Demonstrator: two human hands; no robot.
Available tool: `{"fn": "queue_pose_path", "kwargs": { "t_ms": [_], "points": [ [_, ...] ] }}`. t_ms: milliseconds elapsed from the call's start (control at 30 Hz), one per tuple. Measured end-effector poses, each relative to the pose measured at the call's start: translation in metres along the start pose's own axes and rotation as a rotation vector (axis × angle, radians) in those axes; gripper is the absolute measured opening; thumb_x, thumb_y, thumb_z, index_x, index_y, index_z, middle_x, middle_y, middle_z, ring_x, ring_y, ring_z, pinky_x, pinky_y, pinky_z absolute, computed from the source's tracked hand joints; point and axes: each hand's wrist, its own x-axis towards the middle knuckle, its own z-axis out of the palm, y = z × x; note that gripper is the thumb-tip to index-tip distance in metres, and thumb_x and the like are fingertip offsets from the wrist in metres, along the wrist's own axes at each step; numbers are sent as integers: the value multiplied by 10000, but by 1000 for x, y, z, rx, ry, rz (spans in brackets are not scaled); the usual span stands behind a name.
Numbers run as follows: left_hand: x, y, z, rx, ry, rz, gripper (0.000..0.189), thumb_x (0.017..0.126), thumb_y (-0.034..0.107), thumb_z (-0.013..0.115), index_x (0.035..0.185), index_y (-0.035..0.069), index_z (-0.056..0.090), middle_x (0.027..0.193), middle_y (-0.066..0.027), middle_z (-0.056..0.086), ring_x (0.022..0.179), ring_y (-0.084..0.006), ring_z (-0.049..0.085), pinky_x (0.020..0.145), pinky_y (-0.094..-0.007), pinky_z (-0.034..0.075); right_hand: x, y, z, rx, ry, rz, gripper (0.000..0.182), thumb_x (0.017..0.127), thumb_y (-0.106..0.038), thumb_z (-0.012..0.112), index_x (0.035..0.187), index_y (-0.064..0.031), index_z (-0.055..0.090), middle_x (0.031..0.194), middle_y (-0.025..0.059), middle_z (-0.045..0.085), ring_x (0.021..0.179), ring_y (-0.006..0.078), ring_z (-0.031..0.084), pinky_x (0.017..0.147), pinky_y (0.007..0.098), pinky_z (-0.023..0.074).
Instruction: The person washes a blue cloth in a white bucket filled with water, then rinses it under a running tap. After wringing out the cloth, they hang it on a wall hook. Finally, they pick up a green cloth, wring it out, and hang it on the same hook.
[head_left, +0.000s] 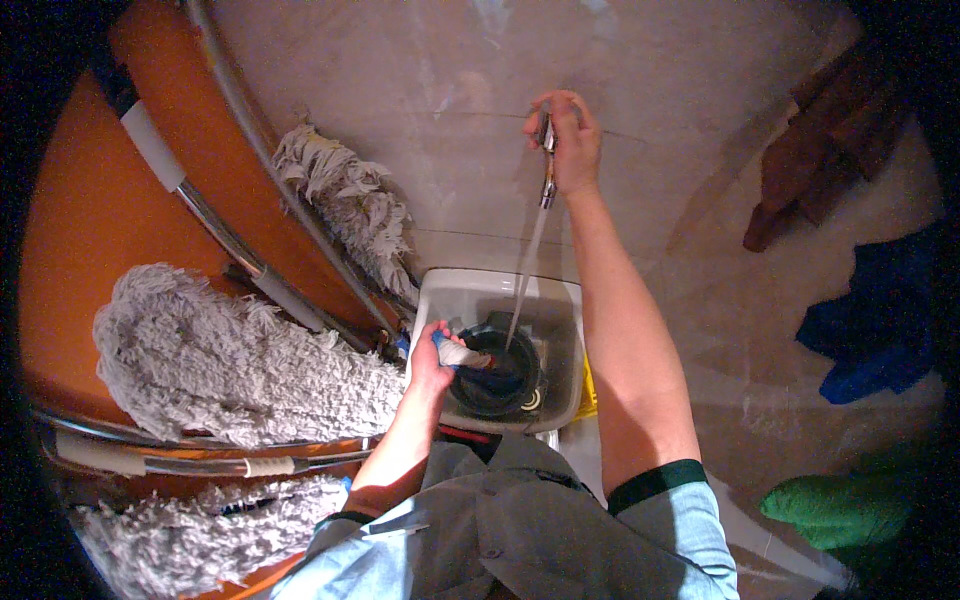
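A white sink basin (442, 289) is in front of me, with a dark round bucket (530, 349) inside it. My left hand (435, 356) grips a white and blue cloth (457, 354) over the bucket's left side; part of the cloth hangs into the bucket. Above the basin, my right hand (566, 139) is closed around the top of a chrome faucet (549, 180). Water (527, 262) runs from its spout down into the bucket. What lies at the bottom of the bucket is too dark to tell.
Large grey-white mop heads (247, 367) hang at the left among metal tubes (217, 221) against orange panels (97, 300). Brown (825, 157), blue (870, 322) and green cloths (832, 506) hang at the right. Something yellow (588, 390) shows beside the basin.
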Motion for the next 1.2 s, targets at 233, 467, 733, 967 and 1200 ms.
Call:
{"fn": "queue_pose_path", "kwargs": {
  "t_ms": [233,467,733,967,1200],
  "points": [
    [1,-2,-1,22,51,29,102,832,161,538,858,62,531,675,-34,499,607,-188,502,622,-336,477,1,1,-2,54,-12,-22,270,864,-324,585,892,-57,558,675,62,606,534,109,547,455,235,425],
    [3,-3,-6,59,39,56,102,834,163,533,860,64,532,677,-33,501,607,-188,515,609,-334,483,0,0,2,48,7,-21,274,873,-333,570,880,-59,555,644,54,591,516,107,528,453,237,417],
    [2,-3,-8,58,26,57,92,831,158,533,848,67,528,682,-30,507,606,-183,514,608,-329,481,0,2,0,25,-11,-50,277,878,-335,559,882,-59,552,637,53,587,519,106,529,457,239,418],
    [0,-3,-4,58,64,62,117,820,162,557,853,60,511,661,-39,510,585,-192,525,591,-328,488,1,0,-1,41,1,-45,257,875,-309,565,865,-52,568,658,56,592,543,108,547,457,242,432],
    [1,-2,-8,107,63,96,147,839,162,517,918,39,512,678,-46,514,597,-196,531,605,-340,494,1,-2,0,26,0,-18,255,877,-302,562,871,-46,567,697,56,599,566,116,567,453,242,444]
  ]
}}
